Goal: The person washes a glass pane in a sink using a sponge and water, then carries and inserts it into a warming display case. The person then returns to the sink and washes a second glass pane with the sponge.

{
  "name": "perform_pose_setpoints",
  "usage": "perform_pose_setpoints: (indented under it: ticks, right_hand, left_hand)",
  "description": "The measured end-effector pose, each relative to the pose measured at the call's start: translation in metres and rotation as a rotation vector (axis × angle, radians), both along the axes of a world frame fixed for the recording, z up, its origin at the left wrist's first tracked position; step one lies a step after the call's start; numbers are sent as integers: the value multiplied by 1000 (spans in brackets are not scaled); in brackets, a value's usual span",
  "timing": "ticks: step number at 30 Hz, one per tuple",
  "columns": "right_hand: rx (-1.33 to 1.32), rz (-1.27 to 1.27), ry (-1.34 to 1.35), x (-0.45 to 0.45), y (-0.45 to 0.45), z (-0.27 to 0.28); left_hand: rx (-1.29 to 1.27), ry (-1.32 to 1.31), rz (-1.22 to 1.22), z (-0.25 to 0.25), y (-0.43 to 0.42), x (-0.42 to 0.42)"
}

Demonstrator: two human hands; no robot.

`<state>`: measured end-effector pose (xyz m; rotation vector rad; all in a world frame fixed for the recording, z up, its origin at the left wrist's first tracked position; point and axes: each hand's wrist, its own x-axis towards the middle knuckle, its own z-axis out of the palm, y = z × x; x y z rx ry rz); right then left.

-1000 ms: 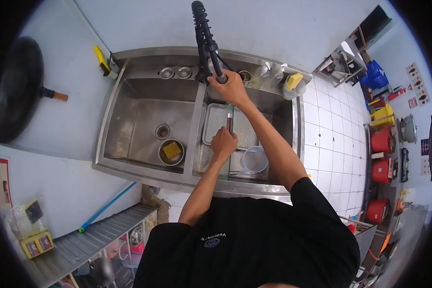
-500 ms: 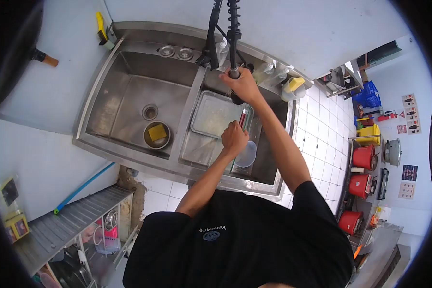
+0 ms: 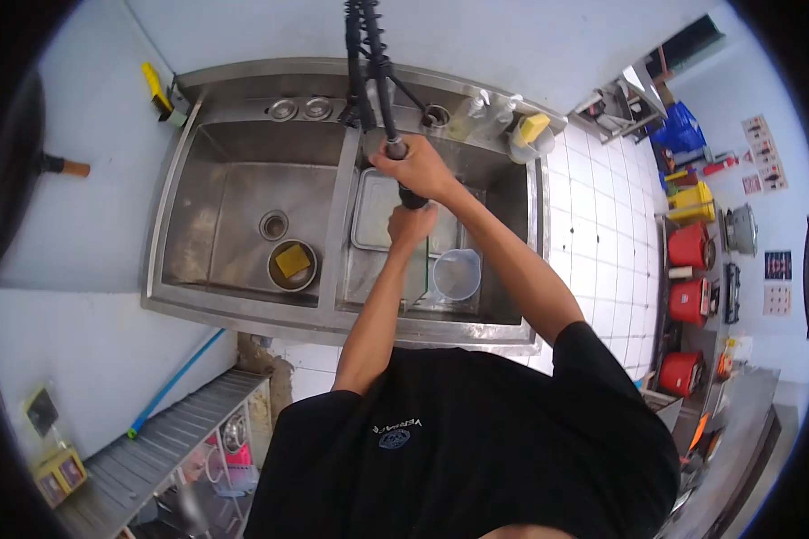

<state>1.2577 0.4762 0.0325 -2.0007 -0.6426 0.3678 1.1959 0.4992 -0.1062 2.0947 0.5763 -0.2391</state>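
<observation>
The spray hose [image 3: 395,148] is gripped by the right hand [image 3: 415,167] over the sink's right basin [image 3: 512,198]. The left hand [image 3: 411,225] is positioned at the nozzle [image 3: 412,198]; what is gripped there cannot be told.

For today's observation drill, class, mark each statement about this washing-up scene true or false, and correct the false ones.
1. The right hand grips the spray tap. True.
2. The left hand is over the left basin. False: it is over the right basin.
3. A plastic jug stands in the right basin. True.
4. The sponge in the left basin lies directly on its floor. False: it sits in a round bowl.
5. Two spray bottles stand behind the right basin. True.
</observation>
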Motion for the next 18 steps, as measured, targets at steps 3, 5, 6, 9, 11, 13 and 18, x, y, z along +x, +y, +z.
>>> perform_pose_setpoints:
  ticks: [3,5,6,9,11,13,18]
  right_hand:
    - [57,-118,-105,-15,9,11]
    - [67,-139,-119,-17,12,7]
    - [65,-124,-105,-16,12,2]
    - [114,-146,-166,-18,11,2]
    - [114,-136,-157,-24,11,4]
    - [58,-89,-90,-21,5,8]
    - [103,-120,62,-41,-3,13]
  left_hand:
    - [33,-72,-39,-29,14,22]
    - [15,-72,-88,-62,25,37]
    - [-30,-139,-120,-70,31,35]
    - [-387,-357,-218,-109,40,38]
    - [-537,-422,-243,-121,43,38]
    - [-600,-446,-221,-118,45,42]
    - [-692,-486,-89,-104,50,50]
